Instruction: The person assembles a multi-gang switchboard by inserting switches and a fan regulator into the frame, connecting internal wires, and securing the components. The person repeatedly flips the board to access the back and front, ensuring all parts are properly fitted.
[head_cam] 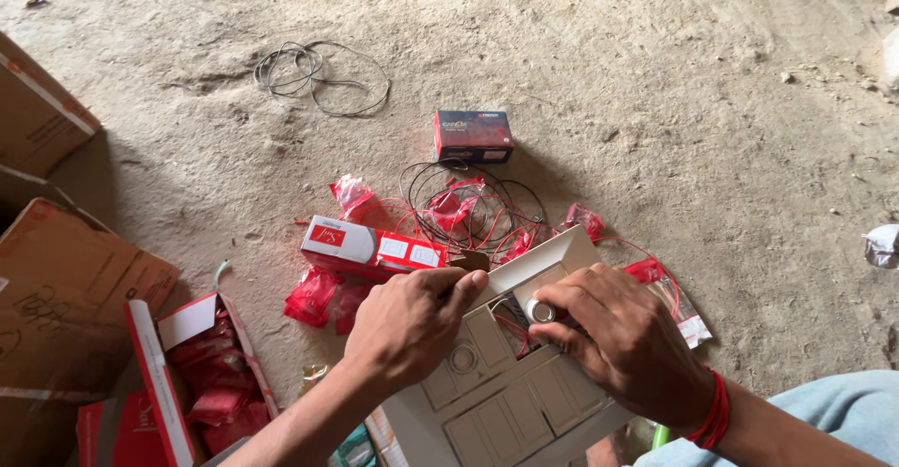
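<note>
Grey switch plate (506,401) gripped by left hand (407,322), right hand (623,340) pinching one round knob (540,311), two red boxes (370,247)

On the dirt floor (655,102), the switch plate (506,383) lies nearest, under both hands. Just behind it sits a wire tangle (473,209), a small box (474,135) farther back, a long carton (370,247) to the left.

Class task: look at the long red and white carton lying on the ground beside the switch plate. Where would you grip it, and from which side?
Grip the red and white carton across its narrow width near the middle, coming from above. It lies flat with its long top face clear, while the left hand crowds its right end and red packets sit against its near side.
</note>
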